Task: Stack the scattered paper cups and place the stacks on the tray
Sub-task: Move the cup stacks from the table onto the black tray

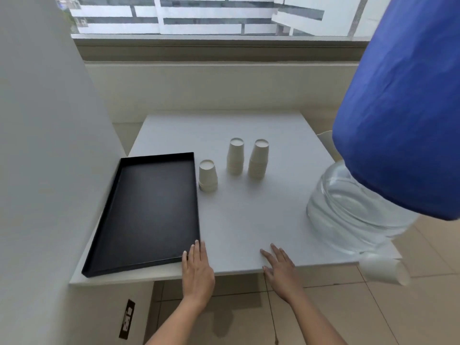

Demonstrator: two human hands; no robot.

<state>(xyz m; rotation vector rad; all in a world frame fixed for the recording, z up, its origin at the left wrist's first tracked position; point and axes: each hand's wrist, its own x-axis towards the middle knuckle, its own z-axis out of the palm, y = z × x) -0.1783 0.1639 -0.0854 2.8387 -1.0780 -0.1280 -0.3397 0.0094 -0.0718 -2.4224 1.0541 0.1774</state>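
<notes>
Three stacks of cream paper cups stand upside down on the white table (249, 220). The short stack (207, 176) is just right of the black tray (149, 207). Two taller stacks stand behind it, one in the middle (235, 156) and one to its right (258, 159). The tray lies on the table's left side with nothing in it. My left hand (198, 266) rests flat at the table's front edge, its fingers touching the tray's near right corner. My right hand (280, 265) lies flat on the front edge, fingers spread, holding nothing.
A large clear water bottle (348, 207) under a blue cover (403, 108) lies at the table's right edge, with a white cap (383, 270) jutting past the front. A grey wall (44, 145) borders the left. A window ledge runs behind the table.
</notes>
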